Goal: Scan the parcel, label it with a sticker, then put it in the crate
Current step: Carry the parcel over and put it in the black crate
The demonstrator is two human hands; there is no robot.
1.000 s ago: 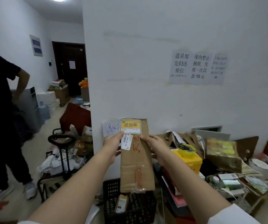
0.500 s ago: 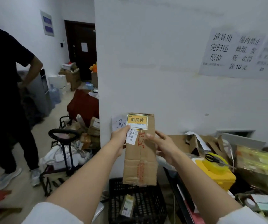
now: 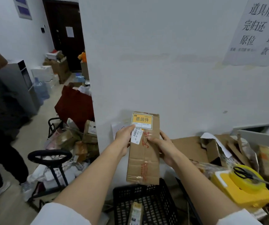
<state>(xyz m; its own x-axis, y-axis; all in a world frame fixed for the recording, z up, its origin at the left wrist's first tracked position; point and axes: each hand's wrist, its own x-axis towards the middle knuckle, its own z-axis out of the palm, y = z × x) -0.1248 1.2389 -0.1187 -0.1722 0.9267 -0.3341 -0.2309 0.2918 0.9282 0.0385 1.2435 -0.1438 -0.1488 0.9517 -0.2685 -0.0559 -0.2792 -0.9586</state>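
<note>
While gripped upright by both hands, parcel [image 3: 144, 153] above crate [image 3: 148, 203].

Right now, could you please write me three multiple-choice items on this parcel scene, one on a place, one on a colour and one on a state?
1. Where is the black plastic crate relative to the cardboard parcel?
A. Directly below it
B. On a shelf above it
C. Behind the doorway

2. What colour is the sticker at the parcel's top end?
A. Blue
B. Yellow
C. Green

3. How is the parcel held?
A. Lying in the crate
B. Resting on the floor
C. Upright in the air, between both hands

Answers:
1 A, the parcel's lower edge hangs just over the crate's rim.
2 B, the sticker has a yellow panel with dark characters inside a white border.
3 C, the left hand grips its left edge by the white barcode label, and the right hand grips its right edge.
</note>
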